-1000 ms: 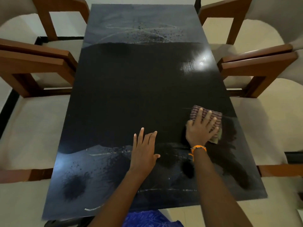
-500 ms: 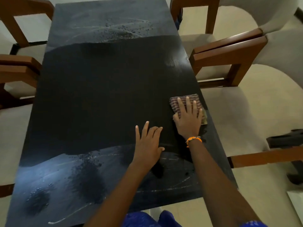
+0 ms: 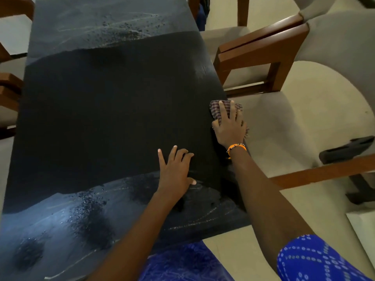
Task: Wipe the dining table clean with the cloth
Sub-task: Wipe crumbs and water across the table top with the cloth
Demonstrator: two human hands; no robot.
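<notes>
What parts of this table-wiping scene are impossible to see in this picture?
All in the head view:
- Most of the cloth: the right hand presses flat over it.
- The table surface under the left hand, and its near left corner, cut off by the picture's edge.
- The dark object on the floor at right: too unclear to name.

Over the last second the right hand (image 3: 230, 126) has slid the checked cloth (image 3: 218, 110) from inside the dining table (image 3: 105, 110) out to its right edge, where the cloth now overhangs.
</notes>
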